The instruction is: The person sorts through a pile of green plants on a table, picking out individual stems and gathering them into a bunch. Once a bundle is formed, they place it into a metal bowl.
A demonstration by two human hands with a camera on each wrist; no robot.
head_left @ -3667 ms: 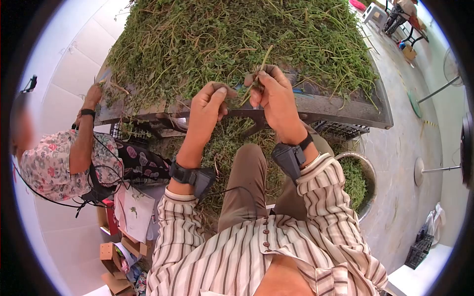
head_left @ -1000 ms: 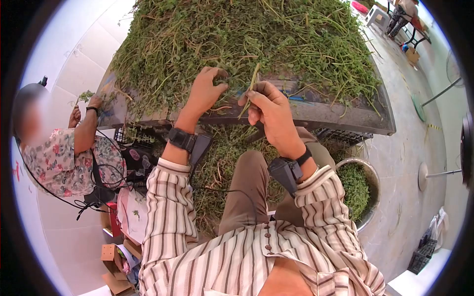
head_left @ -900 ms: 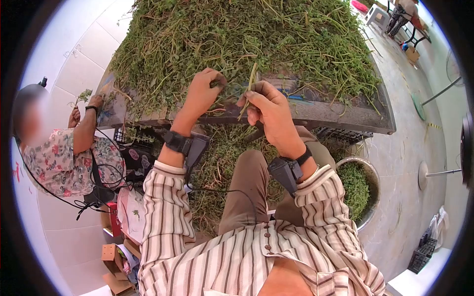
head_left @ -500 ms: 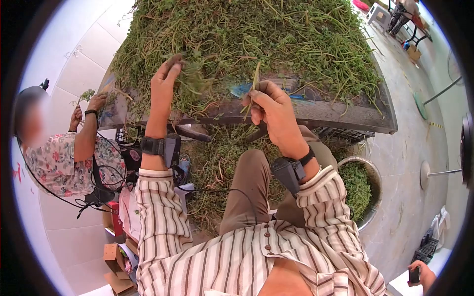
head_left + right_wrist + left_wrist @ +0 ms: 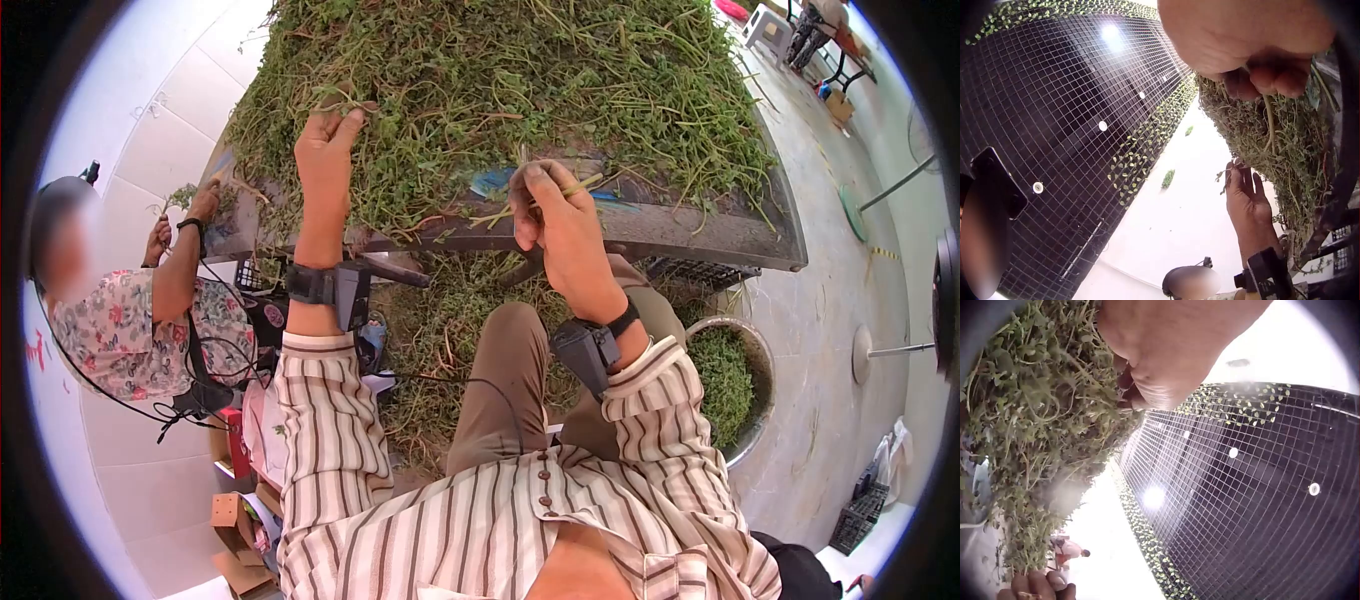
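Observation:
In the head view, my right hand pinches a few green plant stems just over the table's front edge. One stem sticks out past its curled fingers in the right wrist view. My left hand is farther left, at the near side of a heap of leafy green plants. Its thumb and fingers pinch a thin brownish sprig against the heap. The right wrist view shows the left hand from the side, small leaves at its fingertips.
The heap covers most of the dark table. A round tub of greens stands right of my knees, and more plants lie below. Another person handles greens at the table's left corner. Cardboard boxes are at lower left.
My left hand has moved left from near the right hand, with a blur of greens beside it, to the heap. The stems in my right hand have tipped from upright to nearly level.

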